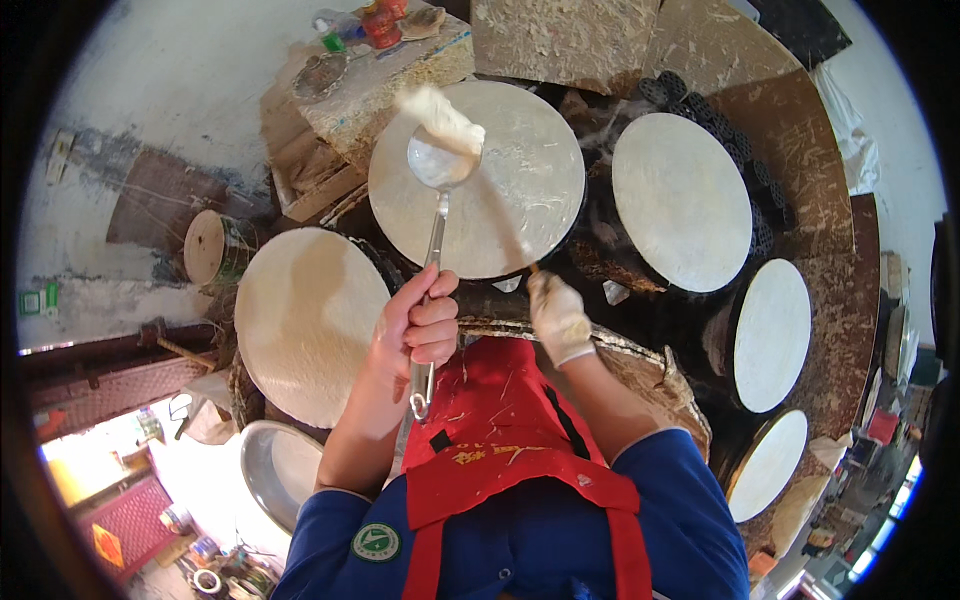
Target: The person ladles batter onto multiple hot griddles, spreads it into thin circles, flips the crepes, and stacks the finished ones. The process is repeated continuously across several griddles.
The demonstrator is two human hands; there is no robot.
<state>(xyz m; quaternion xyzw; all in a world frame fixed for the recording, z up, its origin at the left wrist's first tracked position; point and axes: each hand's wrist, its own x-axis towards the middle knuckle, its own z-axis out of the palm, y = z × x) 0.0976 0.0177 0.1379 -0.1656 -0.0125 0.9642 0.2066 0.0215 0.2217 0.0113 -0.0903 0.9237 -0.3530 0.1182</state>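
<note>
My left hand point(420, 322) grips the metal handle of a ladle point(441, 169), its bowl raised over a large round vessel point(517, 172) with a pale white surface. A soft, blurred white mass point(442, 120) sits at the bowl's far edge; I cannot tell whether it is food or cloth. My right hand point(559, 319), in a soiled white work glove, is closed around a thin brown stick point(533, 268). The stick's far part blurs towards the ladle, so its tip cannot be made out. Left of my left hand is another pale-topped round vessel point(307, 322).
More dark round vessels with pale tops point(682, 202) curve along the right. Perforated coal briquettes point(697, 112) are stacked behind them. A metal basin point(281, 469) stands at lower left, and a spattered block point(390, 82) bearing a red container point(381, 26) at upper left.
</note>
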